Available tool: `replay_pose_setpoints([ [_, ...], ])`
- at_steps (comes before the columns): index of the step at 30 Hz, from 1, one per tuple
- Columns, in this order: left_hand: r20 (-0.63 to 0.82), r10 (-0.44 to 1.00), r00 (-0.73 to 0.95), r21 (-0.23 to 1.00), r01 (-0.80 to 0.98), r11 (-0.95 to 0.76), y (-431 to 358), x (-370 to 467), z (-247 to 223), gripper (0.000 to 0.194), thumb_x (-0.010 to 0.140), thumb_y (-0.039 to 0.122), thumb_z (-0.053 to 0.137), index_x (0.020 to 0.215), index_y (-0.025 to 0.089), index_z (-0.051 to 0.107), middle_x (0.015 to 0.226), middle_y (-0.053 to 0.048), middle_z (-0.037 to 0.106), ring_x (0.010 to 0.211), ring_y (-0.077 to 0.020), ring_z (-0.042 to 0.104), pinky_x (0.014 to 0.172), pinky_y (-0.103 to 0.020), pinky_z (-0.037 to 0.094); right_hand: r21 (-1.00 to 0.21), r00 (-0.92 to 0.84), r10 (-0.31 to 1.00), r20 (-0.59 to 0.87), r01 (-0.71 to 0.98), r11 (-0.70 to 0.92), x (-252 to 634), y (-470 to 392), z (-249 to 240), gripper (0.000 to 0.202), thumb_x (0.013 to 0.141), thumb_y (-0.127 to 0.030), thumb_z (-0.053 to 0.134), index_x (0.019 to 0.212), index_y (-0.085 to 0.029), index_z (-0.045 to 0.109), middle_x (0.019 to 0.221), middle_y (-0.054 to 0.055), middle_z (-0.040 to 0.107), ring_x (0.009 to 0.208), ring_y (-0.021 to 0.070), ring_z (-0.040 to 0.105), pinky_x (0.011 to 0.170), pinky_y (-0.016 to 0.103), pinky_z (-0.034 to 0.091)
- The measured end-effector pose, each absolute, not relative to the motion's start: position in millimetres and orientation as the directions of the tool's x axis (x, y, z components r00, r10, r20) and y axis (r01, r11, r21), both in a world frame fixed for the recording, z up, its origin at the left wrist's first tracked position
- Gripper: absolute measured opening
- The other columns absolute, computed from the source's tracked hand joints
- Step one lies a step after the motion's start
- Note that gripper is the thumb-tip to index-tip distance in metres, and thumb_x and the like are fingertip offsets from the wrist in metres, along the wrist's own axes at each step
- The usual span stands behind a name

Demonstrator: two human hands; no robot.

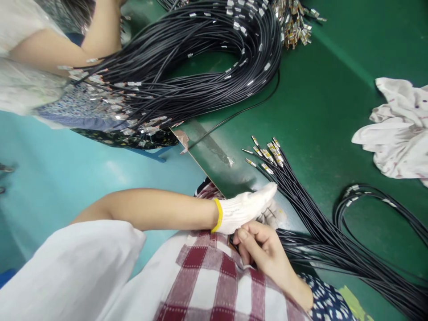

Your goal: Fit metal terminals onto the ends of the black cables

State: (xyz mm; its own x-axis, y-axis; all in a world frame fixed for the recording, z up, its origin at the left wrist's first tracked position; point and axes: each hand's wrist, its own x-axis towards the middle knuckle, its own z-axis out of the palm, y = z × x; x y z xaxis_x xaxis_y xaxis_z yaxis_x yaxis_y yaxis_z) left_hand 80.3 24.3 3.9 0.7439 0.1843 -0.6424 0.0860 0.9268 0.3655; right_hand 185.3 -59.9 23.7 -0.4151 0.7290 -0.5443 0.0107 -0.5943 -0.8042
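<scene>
My left hand [245,207] wears a white knitted glove with a yellow cuff. One finger points toward the cable ends, and the greyish glove fingers beneath are loosely bent; I see nothing held in them. Close below, my right hand [262,249] is bare, its thumb and fingers pinched on the white glove near the palm side. Just right of both hands, a bundle of black cables [310,214] with metal connectors [274,154] lies on the green table [321,120] and runs toward the lower right.
At the upper left, a co-worker's arm [100,35] is beside a large looped black cable bundle [207,84]. More connector ends [296,26] lie at the top. A spotted white cloth [401,133] and a smaller cable coil [368,191] are at the right. The table edge [203,171] runs diagonally.
</scene>
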Motion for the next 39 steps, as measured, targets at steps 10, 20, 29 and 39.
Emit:
replay_pose_setpoints([
  [10,-0.566,0.126,0.815,0.161,-0.041,0.986,32.8,75.8,-10.6,0.071,0.084,0.077,0.047,0.090,0.010,0.068,0.078,-0.007,0.063,0.069,-0.0172,0.057,0.069,-0.031,0.046,-0.789,-0.481,0.710,-0.515,-0.058,-0.612,194.1,-53.0,17.8,0.045,0.096,-0.057,0.055,0.087,-0.014,0.065,0.052,-0.005,0.050,0.048,0.0091,0.041,0.050,0.022,0.032],
  [20,-0.552,0.178,0.814,0.163,-0.104,0.981,30.0,71.8,-4.0,0.070,0.090,0.073,0.041,0.094,0.009,0.068,0.078,-0.008,0.063,0.070,-0.0163,0.058,0.074,-0.030,0.046,-0.745,-0.490,0.709,-0.507,-0.165,-0.647,193.4,-54.3,16.8,0.043,0.095,-0.056,0.058,0.087,-0.014,0.066,0.054,-0.004,0.052,0.048,0.0090,0.043,0.053,0.022,0.035],
  [29,-0.597,0.220,0.771,0.258,-0.076,0.963,31.8,76.7,9.9,0.065,0.085,0.074,0.049,0.087,0.011,0.067,0.081,-0.008,0.063,0.071,-0.0163,0.058,0.072,-0.030,0.047,-0.789,-0.430,0.758,-0.491,-0.149,-0.596,192.7,-58.4,15.9,0.042,0.095,-0.053,0.059,0.085,-0.014,0.068,0.051,-0.004,0.053,0.047,0.0087,0.044,0.051,0.021,0.035],
  [39,-0.584,0.420,0.694,0.706,0.179,0.685,26.1,69.9,25.0,0.068,0.088,0.076,0.039,0.090,0.015,0.068,0.082,-0.009,0.068,0.077,-0.0214,0.063,0.071,-0.033,0.052,-0.886,-0.439,0.789,-0.430,0.037,-0.462,189.3,-56.5,22.9,0.046,0.101,-0.052,0.049,0.082,-0.014,0.066,0.053,-0.002,0.057,0.049,0.0102,0.049,0.053,0.022,0.040],
])
